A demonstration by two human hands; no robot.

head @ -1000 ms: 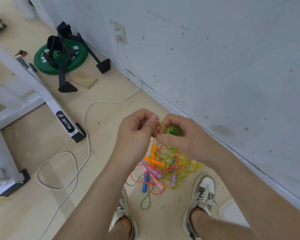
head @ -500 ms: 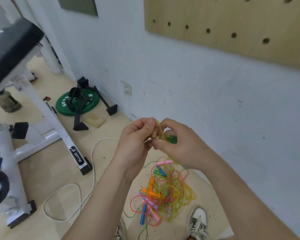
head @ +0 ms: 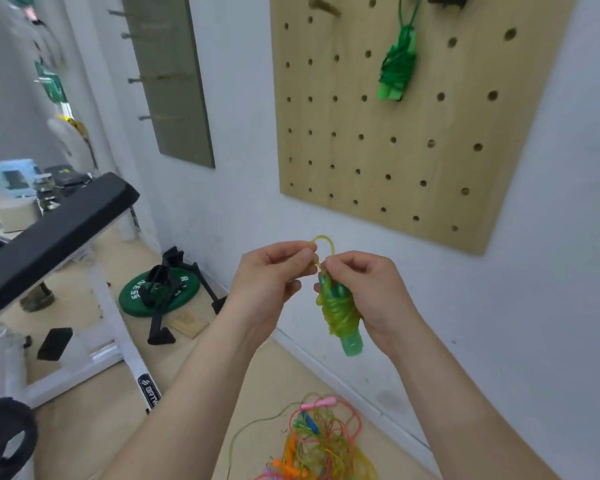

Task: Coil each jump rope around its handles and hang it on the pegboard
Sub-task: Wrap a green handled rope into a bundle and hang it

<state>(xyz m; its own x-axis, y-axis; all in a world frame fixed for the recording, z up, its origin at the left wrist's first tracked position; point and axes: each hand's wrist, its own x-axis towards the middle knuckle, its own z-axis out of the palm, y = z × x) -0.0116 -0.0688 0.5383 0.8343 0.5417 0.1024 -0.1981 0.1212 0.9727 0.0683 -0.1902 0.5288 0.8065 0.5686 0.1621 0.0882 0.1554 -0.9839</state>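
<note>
A coiled jump rope (head: 338, 311) with green handles and yellow-green cord hangs upright in front of me. My right hand (head: 364, 289) grips the top of its handles. A small loop of the cord sticks up above the bundle, and my left hand (head: 274, 275) pinches that loop. The wooden pegboard (head: 413, 140) is on the wall just above and behind my hands. One coiled green rope (head: 397, 69) hangs on it near the top. A tangle of loose ropes (head: 316, 441) in pink, orange, yellow and blue lies on the floor below.
A white-framed weight bench with a black pad (head: 56, 233) stands at the left. A green weight plate (head: 158, 292) with black stands on it lies by the wall. A grey panel (head: 170, 81) with pegs hangs left of the pegboard.
My view has tilted up from the floor to the pegboard. Both hands have risen with the coiled rope, which now hangs clear with its loop sticking up.
</note>
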